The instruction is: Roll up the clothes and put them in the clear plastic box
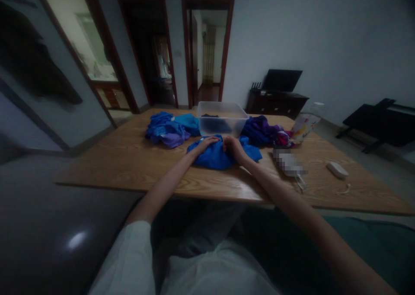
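Note:
A bright blue garment (214, 158) lies bunched on the wooden table in front of me; its exact kind does not show. My left hand (209, 143) rests on its left part with the fingers stretched out and lying flat. At the right of it, my right hand (232, 147) is closed, its curled fingers gripping a bit of the blue fabric. Just behind both hands stands a translucent plastic bin (223, 124) with some dark cloth (210, 116) visible in it.
Blue and lilac clothes (168, 130) are heaped left of the bin, purple clothes (261, 130) right of it. A plastic jug (304, 126), a blurred-out object (288, 163) and a white case (337, 170) are on the right of the wooden table (119, 167).

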A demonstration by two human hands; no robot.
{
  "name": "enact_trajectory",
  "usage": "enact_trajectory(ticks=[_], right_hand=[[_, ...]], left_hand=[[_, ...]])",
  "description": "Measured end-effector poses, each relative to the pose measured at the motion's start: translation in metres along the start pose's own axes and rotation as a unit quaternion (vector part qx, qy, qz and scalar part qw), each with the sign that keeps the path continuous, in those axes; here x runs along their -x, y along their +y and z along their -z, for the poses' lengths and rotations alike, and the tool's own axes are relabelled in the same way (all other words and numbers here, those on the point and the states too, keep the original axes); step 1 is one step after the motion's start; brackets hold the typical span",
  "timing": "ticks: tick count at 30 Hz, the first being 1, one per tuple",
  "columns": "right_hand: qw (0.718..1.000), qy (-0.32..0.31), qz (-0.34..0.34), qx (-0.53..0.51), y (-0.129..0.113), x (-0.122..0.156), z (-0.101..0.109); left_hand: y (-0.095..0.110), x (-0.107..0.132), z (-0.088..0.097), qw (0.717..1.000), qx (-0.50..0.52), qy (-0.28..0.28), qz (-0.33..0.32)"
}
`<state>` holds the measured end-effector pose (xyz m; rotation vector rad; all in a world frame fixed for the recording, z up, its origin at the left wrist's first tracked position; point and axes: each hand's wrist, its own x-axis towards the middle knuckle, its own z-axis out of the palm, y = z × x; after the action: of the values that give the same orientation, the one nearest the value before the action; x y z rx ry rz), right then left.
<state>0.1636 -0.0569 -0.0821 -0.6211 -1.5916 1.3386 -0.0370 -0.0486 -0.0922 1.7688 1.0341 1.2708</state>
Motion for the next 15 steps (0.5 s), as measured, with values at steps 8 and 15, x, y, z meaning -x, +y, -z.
enact_trajectory(ticks=[8,15], right_hand=[[0.991,-0.028,0.037,0.129,0.013,0.002,-0.001],[0.994,0.063,0.024,0.082,0.02,-0.01,0.014]], left_hand=[[-0.001,0.004,0.003,0.997,0.047,0.047,0.046],[-0.005,0.004,0.007,0.998,0.026,0.029,0.043]])
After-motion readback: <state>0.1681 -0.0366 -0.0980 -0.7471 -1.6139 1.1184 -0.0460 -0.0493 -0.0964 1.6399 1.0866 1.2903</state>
